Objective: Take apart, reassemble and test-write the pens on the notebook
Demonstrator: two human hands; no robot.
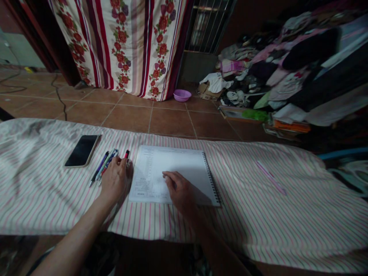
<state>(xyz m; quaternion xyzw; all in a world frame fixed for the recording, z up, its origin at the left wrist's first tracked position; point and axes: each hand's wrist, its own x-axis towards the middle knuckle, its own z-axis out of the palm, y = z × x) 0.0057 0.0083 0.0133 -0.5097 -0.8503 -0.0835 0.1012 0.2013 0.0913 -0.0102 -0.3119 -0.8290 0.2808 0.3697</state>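
Observation:
My left hand (115,177) rests on the striped cloth among several pens (100,165), fingers bent and closed. A red pen with a black end (127,154) juts out past its fingertips on the thumb side, and the hand covers its lower part. An open spiral notebook (181,161) lies just to the right, with a printed sheet (142,172) along its left side. My right hand (180,188) rests on the notebook page with thumb and fingers pinched together. Whatever may be between those fingertips is too small to name.
A smartphone (82,151) lies left of the pens. To the right, a pink pen (270,177) lies on the striped cloth (244,218). Beyond are a tiled floor (126,115), a floral curtain (120,50), a purple basin (182,96) and heaped clothes (287,73).

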